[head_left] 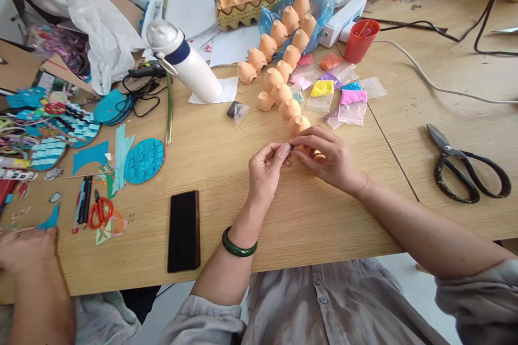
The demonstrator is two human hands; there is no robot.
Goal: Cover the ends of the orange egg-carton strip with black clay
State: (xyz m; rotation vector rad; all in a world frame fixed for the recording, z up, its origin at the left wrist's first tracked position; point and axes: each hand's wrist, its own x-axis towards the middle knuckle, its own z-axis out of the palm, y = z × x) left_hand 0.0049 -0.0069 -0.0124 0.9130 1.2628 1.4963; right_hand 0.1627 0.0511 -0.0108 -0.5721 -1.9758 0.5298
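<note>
Dark bit (292, 147), pinched, pointing and axis unclear

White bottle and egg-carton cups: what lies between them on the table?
In the head view: the edge of the paper under the bottle, then a small packet with black contents, short of the cups.

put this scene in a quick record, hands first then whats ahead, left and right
left grip: pinching a small dark piece
right grip: pinching the same piece
left wrist: green bangle
ahead: orange egg-carton cups, coloured packets, red cup
left side: phone, white bottle
right side: large black-handled scissors
co-worker's hand: at the left edge
</note>
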